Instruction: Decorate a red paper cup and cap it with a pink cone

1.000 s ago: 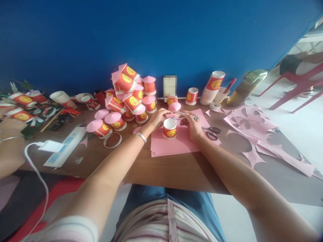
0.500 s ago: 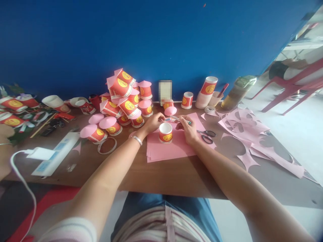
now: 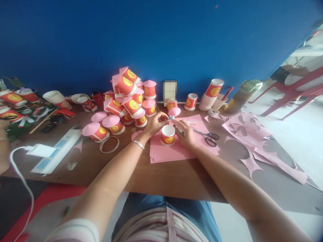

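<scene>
My left hand [image 3: 156, 123], a silver bangle on its wrist, is closed in a pinch on a small light-blue piece [image 3: 171, 117], its kind too small to tell. From the other side the fingertips of my right hand [image 3: 186, 133], which wears a ring, close on the same piece. Just below and between the hands, a red-and-white paper cup [image 3: 168, 135] with a yellow emblem stands upright on a stack of pink paper [image 3: 174, 155]. Behind my right fingers shows a slim whitish tube [image 3: 192, 123]; the hand partly hides it. Dark-handled scissors [image 3: 211, 138] lie to the right.
Several red cups with pink cone tops [image 3: 131, 104] are piled at left. A white power strip [image 3: 59, 151] lies nearer. Pink paper scraps [image 3: 248, 126] cover the right side. A bottle [image 3: 242, 95] stands by the blue wall [image 3: 161, 40]. Another person's arm [image 3: 3, 151] shows at far left.
My right hand has let go of the whitish tube, which now shows behind its fingers. Both hands have come together at the light-blue piece. The whole view has shifted slightly.
</scene>
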{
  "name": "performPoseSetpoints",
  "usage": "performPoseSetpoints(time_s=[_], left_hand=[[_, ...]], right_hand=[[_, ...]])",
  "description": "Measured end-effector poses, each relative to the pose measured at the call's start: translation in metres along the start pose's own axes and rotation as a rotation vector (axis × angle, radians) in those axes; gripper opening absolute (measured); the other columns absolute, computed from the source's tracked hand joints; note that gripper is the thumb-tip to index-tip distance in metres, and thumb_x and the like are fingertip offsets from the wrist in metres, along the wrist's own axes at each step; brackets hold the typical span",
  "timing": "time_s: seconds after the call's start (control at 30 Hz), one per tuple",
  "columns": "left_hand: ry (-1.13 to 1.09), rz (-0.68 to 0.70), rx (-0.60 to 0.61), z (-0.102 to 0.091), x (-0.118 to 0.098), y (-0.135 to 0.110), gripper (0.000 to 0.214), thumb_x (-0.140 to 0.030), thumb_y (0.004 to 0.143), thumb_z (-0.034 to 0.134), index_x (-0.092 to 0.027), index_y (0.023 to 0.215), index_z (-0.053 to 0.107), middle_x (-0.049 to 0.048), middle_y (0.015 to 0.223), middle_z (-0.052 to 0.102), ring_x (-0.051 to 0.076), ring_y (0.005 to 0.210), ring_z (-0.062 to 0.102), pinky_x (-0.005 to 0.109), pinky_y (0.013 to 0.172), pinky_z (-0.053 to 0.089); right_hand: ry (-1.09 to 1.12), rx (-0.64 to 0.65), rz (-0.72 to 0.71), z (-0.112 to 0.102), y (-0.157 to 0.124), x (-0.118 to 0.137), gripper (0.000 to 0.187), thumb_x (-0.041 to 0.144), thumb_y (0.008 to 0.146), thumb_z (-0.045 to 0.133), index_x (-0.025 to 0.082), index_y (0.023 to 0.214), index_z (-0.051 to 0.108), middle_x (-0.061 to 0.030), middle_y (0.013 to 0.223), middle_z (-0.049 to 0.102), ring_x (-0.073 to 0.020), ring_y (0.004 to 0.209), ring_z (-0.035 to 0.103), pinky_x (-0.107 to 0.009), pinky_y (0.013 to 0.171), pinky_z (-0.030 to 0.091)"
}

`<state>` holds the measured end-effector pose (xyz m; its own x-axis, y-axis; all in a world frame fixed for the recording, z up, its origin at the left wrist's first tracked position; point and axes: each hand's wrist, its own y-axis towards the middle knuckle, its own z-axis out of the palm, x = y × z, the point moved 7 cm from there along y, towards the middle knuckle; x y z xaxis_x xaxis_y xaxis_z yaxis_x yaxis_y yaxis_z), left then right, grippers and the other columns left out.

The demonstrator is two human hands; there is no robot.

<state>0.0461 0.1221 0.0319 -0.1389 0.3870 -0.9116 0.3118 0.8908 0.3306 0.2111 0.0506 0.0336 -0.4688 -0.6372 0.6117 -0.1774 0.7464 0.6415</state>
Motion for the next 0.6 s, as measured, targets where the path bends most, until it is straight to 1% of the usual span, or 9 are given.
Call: performPoseSetpoints(time_s=[0.07, 0.13, 0.23, 0.3, 0.37, 0.5, 0.6], left_hand=[[0.008, 0.024, -0.02, -0.003, -0.006, -0.002, 0.03, -0.043, 0.079, 0.083, -0.021, 0.095, 0.071, 0.0058, 0.092, 0.074, 0.021, 0.087, 0.069, 0.034, 0.082, 0.055], [0.037, 0.05, -0.031, -0.006, -0.011, -0.003, 0.029, -0.044, 0.081, 0.082, -0.021, 0.095, 0.071, 0.0057, 0.092, 0.075, 0.021, 0.087, 0.07, 0.035, 0.083, 0.055], [0.094, 0.072, -0.024, -0.005, -0.014, -0.004, 0.028, -0.044, 0.08, 0.082, -0.021, 0.093, 0.072, 0.0053, 0.093, 0.075, 0.02, 0.086, 0.07, 0.034, 0.083, 0.055], [0.098, 0.055, -0.013, -0.004, -0.012, -0.004, 0.031, -0.045, 0.078, 0.084, -0.021, 0.092, 0.073, 0.0049, 0.093, 0.076, 0.02, 0.086, 0.07, 0.034, 0.083, 0.055], [0.024, 0.013, 0.002, -0.001, -0.008, -0.004, 0.035, -0.047, 0.076, 0.086, -0.019, 0.092, 0.071, 0.0048, 0.09, 0.076, 0.02, 0.085, 0.071, 0.033, 0.081, 0.056], [-0.247, -0.069, 0.013, 0.004, -0.003, -0.004, 0.041, -0.047, 0.075, 0.086, -0.017, 0.095, 0.066, 0.0039, 0.087, 0.074, 0.018, 0.079, 0.074, 0.033, 0.078, 0.059], [-0.301, -0.074, -0.022, 0.005, -0.002, -0.005, 0.039, -0.043, 0.075, 0.086, -0.016, 0.097, 0.068, 0.004, 0.091, 0.075, 0.016, 0.081, 0.073, 0.032, 0.081, 0.059]], right_hand=[[-0.026, 0.007, -0.004, 0.0, 0.0, 0.001, 0.042, 0.03, 0.103, 0.049, 0.025, 0.142, 0.063, -0.0102, 0.106, 0.071, -0.0259, 0.098, 0.069, -0.042, 0.086, 0.057], [-0.037, 0.014, 0.02, -0.001, 0.0, 0.0, 0.044, 0.031, 0.105, 0.047, 0.025, 0.147, 0.059, -0.0102, 0.107, 0.07, -0.0256, 0.097, 0.069, -0.042, 0.085, 0.057], [-0.056, 0.02, 0.048, -0.001, 0.0, -0.003, 0.045, 0.032, 0.105, 0.046, 0.025, 0.149, 0.057, -0.0109, 0.109, 0.069, -0.0255, 0.094, 0.069, -0.041, 0.082, 0.058], [-0.093, 0.022, 0.048, -0.001, 0.0, -0.005, 0.045, 0.032, 0.105, 0.045, 0.025, 0.148, 0.058, -0.0108, 0.11, 0.07, -0.0254, 0.093, 0.069, -0.041, 0.082, 0.057], [-0.14, 0.024, 0.052, 0.0, -0.001, -0.007, 0.045, 0.03, 0.105, 0.045, 0.026, 0.147, 0.059, -0.0108, 0.11, 0.071, -0.0258, 0.095, 0.069, -0.041, 0.083, 0.057], [-0.214, 0.037, 0.064, 0.001, -0.002, -0.011, 0.045, 0.027, 0.104, 0.046, 0.025, 0.146, 0.061, -0.0111, 0.109, 0.072, -0.026, 0.094, 0.069, -0.04, 0.081, 0.057], [-0.223, 0.065, 0.018, 0.005, -0.003, -0.01, 0.046, 0.023, 0.102, 0.046, 0.026, 0.145, 0.061, -0.0101, 0.11, 0.072, -0.0247, 0.095, 0.069, -0.039, 0.083, 0.057]])
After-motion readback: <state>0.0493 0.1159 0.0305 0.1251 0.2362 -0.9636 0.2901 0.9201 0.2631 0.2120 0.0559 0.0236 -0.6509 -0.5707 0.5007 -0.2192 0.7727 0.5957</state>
